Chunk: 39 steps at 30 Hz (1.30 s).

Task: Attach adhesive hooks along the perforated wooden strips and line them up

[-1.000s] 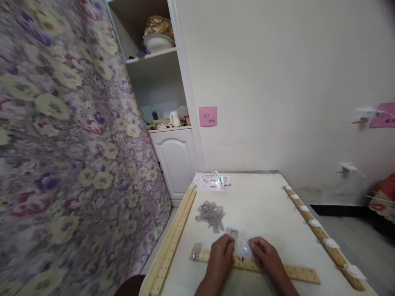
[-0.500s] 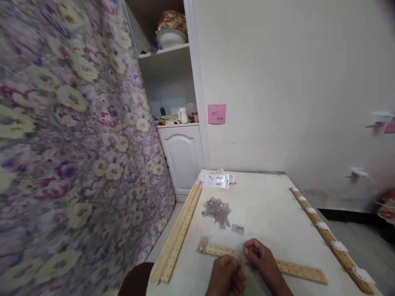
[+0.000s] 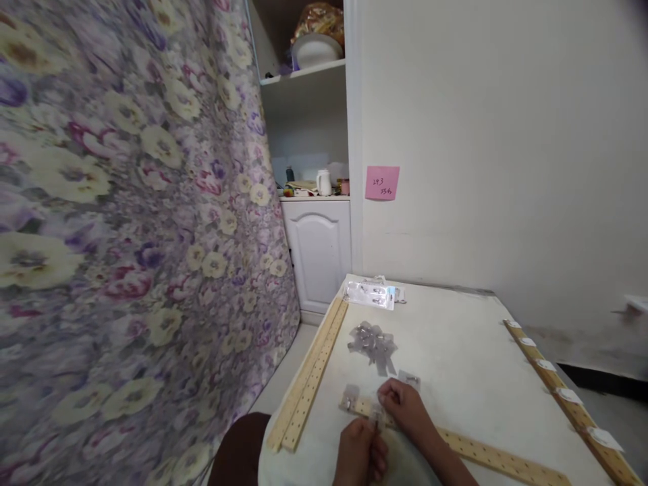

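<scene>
My left hand [image 3: 358, 451], fingers closed, pinches a small clear adhesive hook [image 3: 376, 414] over a pale wooden strip with rows of holes [image 3: 499, 459]. From the other side, my right hand [image 3: 403, 403] has its fingertips pinched at the upper edge of the same clear piece; fine detail is too small to make out. Another clear hook [image 3: 349, 399] rests on the strip's left end. Just behind my right hand lies a single hook on a clear backing [image 3: 409, 379], partly covered. Beyond it is a heap of similar clear hooks [image 3: 373, 344].
Two wooden strips [image 3: 311, 378] lie along the table's left edge. On the right edge, another strip [image 3: 570, 405] carries several white tabs. Clear packaging with hooks [image 3: 369, 295] lies at the back of the white table [image 3: 450, 351]. A floral curtain [image 3: 152, 236] hangs on the left.
Both hands have moved left along the strip with the clear hook, closer to the hook at its left end. The camera has turned slightly left.
</scene>
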### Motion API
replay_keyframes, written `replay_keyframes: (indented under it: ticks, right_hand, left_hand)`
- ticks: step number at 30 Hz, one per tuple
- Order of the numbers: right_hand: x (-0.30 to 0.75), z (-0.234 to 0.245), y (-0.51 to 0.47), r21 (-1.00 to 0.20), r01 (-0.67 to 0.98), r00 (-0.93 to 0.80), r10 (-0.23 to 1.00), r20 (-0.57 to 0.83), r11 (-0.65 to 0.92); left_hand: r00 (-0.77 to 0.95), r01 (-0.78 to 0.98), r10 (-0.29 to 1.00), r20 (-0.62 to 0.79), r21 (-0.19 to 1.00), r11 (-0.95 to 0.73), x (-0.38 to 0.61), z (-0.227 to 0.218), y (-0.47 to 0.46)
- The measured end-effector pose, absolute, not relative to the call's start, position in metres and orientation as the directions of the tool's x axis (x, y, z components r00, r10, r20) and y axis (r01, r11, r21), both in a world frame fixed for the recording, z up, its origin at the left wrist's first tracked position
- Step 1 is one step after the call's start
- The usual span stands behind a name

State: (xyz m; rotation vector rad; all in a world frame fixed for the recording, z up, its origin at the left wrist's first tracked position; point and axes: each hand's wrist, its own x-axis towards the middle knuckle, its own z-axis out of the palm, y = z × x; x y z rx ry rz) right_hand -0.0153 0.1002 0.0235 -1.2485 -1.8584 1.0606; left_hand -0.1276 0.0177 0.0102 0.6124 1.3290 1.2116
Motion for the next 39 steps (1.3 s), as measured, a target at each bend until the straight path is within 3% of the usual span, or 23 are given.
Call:
replay_keyframes:
  ticks: [19, 30, 39]
  right_hand:
    - [-0.021, 0.01, 0.107, -0.808, 0.564, -0.28, 0.96, 0.008, 0.171]
    - [-0.018, 0.013, 0.101, -0.78, 0.576, -0.296, 0.952, 0.08, 0.245]
    - [-0.016, 0.013, 0.098, -0.769, 0.592, -0.319, 0.946, 0.049, 0.24]
  left_hand:
    - [-0.275, -0.36, 0.83, -0.485, 0.852, 0.379, -0.12, 0.015, 0.027]
    - [-0.302, -0.345, 0.805, -0.511, 0.846, 0.407, -0.117, 0.021, 0.029]
    - [-0.294, -0.347, 0.818, -0.495, 0.853, 0.391, -0.115, 0.021, 0.028]
